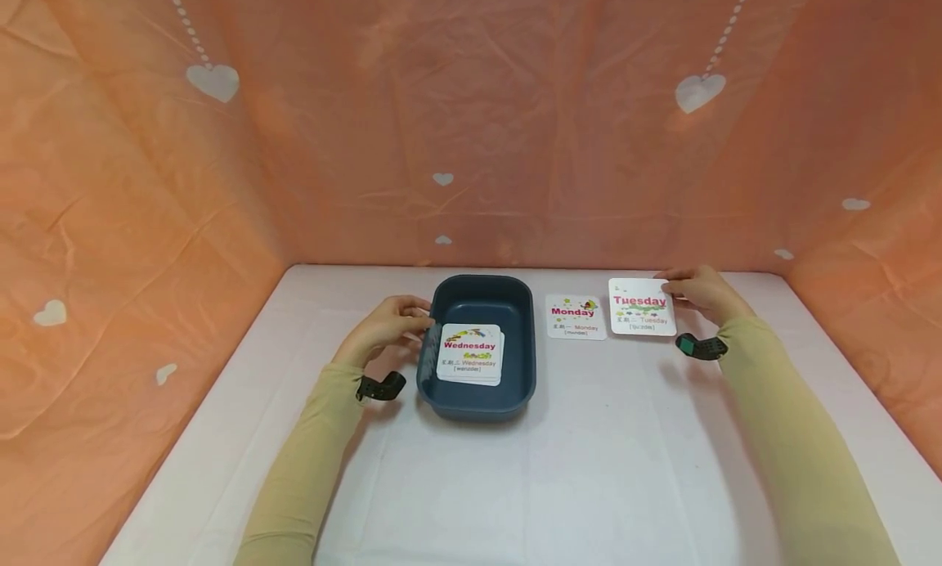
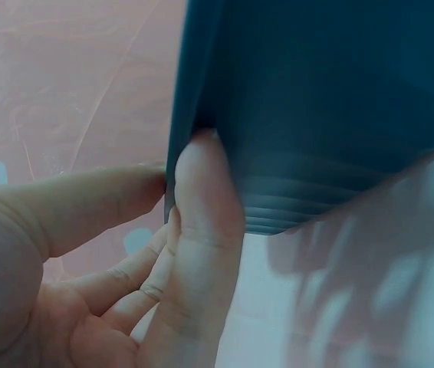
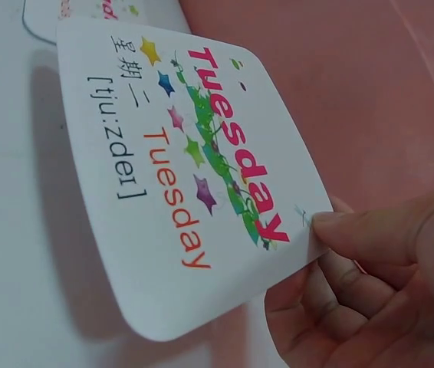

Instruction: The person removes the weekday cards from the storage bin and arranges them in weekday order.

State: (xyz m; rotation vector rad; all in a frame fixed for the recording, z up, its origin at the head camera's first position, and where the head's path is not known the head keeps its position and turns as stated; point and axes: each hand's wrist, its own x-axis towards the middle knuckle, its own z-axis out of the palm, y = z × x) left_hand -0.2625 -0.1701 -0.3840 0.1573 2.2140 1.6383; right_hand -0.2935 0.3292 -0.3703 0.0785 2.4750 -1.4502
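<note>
Table under a white cloth [image 1: 603,468]; salmon-orange fabric wall with pale hearts [image 1: 471,132] behind it.

Deep blue-grey rectangular tray with rounded corners [image 1: 478,311] left of the cards on the cloth, long axis running away from the person. Inside, toward the near end: a white square card with rounded corners printed "Wednesday" [image 1: 469,353], on top of at least one more card whose edge shows beneath. Total in the stack can't be told. Far part of the tray floor is bare.

Left hand [image 1: 386,329] at the tray's left side, pinching the wall between thumb and fingers. Right hand [image 1: 705,292] well apart from the tray, beyond the cards on the right; pinching a white square card printed "Tuesday" [image 1: 642,307] at its upper right, thumb on the printed face, fingers under. This card is tilted, with its shadow on the cloth below; judged raised, though contact along the far edge can't be made out.

Key relation: "Tuesday" is just right of the flat white square card printed "Monday" [image 1: 576,317], narrow gap between, nearly in line. Right hand much the nearer. Square outline, so no long axis; lettering reads upright to the person.
</note>
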